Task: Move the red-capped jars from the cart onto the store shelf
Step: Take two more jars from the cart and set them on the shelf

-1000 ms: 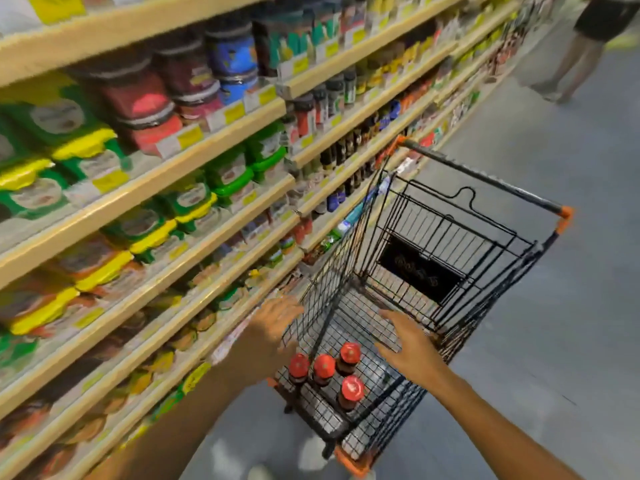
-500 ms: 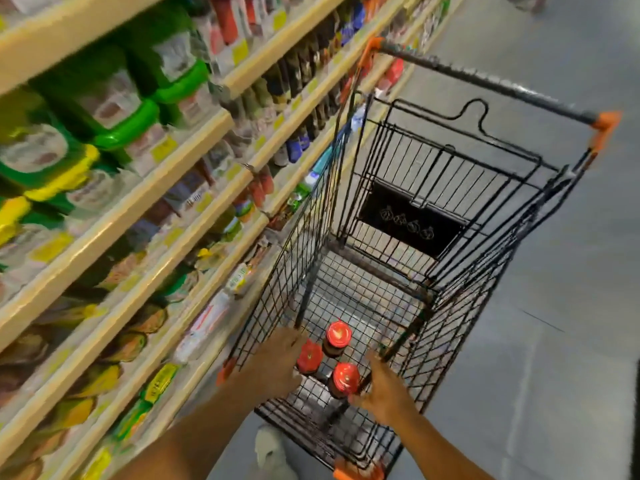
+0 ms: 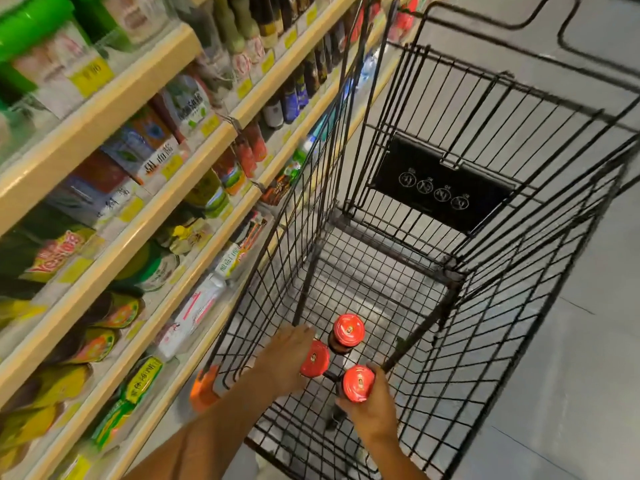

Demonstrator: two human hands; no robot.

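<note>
Beside stocked store shelves (image 3: pixel 145 216), the wire cart (image 3: pixel 450 278) holds three upright red-capped jars: right hand (image 3: pixel 372 410) fingers curl round one (image 3: pixel 358 382), left hand (image 3: pixel 284 358) fingers lie relaxed against another (image 3: pixel 314 358), the third (image 3: pixel 348 330) just beyond.

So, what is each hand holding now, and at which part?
The right hand grips a red-capped jar just under its cap. The left hand covers another jar; whether it grips it cannot be told.

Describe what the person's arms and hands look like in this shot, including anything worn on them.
Both forearms are bare as far as the frame shows: no sleeve, glove, watch or bracelet is visible. The left hand and the right hand show no rings that I can make out, though motion blur softens the fingers. The upper arms lie outside the picture.
</note>
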